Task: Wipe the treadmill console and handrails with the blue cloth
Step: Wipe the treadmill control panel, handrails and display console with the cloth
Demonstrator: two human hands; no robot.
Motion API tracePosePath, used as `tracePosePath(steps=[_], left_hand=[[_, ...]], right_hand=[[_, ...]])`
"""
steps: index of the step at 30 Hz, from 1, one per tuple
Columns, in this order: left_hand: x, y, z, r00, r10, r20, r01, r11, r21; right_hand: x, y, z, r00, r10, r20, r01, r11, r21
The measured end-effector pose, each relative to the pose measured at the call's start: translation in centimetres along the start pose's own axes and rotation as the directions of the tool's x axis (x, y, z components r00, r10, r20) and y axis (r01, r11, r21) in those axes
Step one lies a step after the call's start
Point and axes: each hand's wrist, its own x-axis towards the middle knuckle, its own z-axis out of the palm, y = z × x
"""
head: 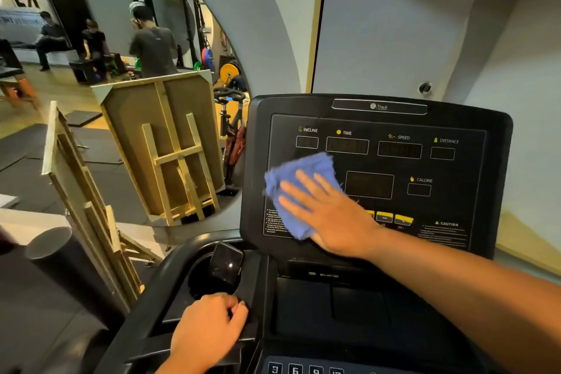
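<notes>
The black treadmill console (425, 161) stands upright before me, its displays dark. My right hand (328, 212) lies flat on the blue cloth (299, 179) and presses it against the lower left part of the console panel. The cloth is blurred at its edges. My left hand (209, 334) is curled over the edge of the lower tray at the left, beside the cup holder. The left handrail (145, 297) curves down toward the bottom left. The right handrail is out of view.
A dark phone (226, 264) leans in the left cup holder. Number keys (303, 369) show at the bottom edge. A wooden easel and board (85, 191) lean at the left before an arched mirror (121, 55) that reflects people and gym gear.
</notes>
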Motion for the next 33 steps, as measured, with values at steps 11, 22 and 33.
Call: tracePosePath(steps=[11,22,33], left_hand=[[0.4,0.4,-0.3,0.998,-0.037,0.047,0.037,0.999,-0.007],[0.6,1.0,-0.7,0.994,-0.059,0.088,0.057,0.998,0.019],[0.7,0.8,-0.4,0.995,-0.054,0.085,0.054,0.999,0.001]], right_hand=[[6.0,3.1,-3.1,0.902,0.395,-0.176,-0.391,0.919,0.058],[5.4,7.0,-4.6,0.842,0.505,-0.19,-0.497,0.863,0.091],[-3.1,-2.4,1.7,0.996,0.021,0.085,-0.022,1.0,0.009]])
